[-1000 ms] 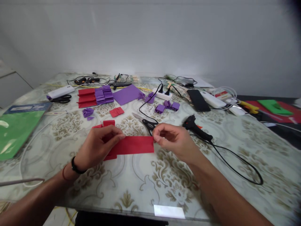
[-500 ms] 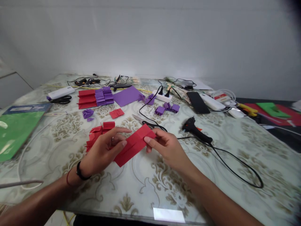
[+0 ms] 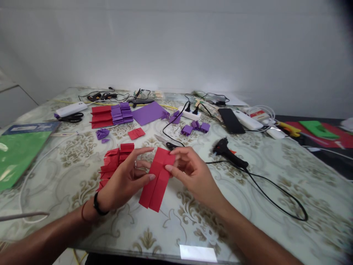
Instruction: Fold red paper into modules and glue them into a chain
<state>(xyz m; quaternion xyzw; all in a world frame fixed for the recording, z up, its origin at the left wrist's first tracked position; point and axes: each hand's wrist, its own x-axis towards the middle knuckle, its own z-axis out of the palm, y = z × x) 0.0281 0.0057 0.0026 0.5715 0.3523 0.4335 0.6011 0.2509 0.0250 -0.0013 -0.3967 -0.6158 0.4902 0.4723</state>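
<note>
A folded strip of red paper [image 3: 156, 180], creased down its length, is held above the table between both hands. My left hand [image 3: 132, 175] pinches its left edge, thumb in front, with the index finger stretched out. At the upper right edge, my right hand [image 3: 191, 169] grips the paper between thumb and fingers. Several folded red paper pieces [image 3: 110, 163] lie beyond my left hand, partly hidden by it. A small red folded piece [image 3: 136, 133] rests farther back. Scissors [image 3: 165, 141] lie behind the held paper, their handles partly covered.
A black glue gun [image 3: 230, 154] with a looping cord lies to the right. Farther back are red and purple folded rows [image 3: 111, 115], a purple sheet [image 3: 147, 113], a power strip [image 3: 190, 113] and a black phone [image 3: 231, 120]. A green pack [image 3: 26, 151] is at left.
The red paper has turned to a steeper angle, its lower end swinging down and toward me. Both hands still hold it, the left slightly farther right.
</note>
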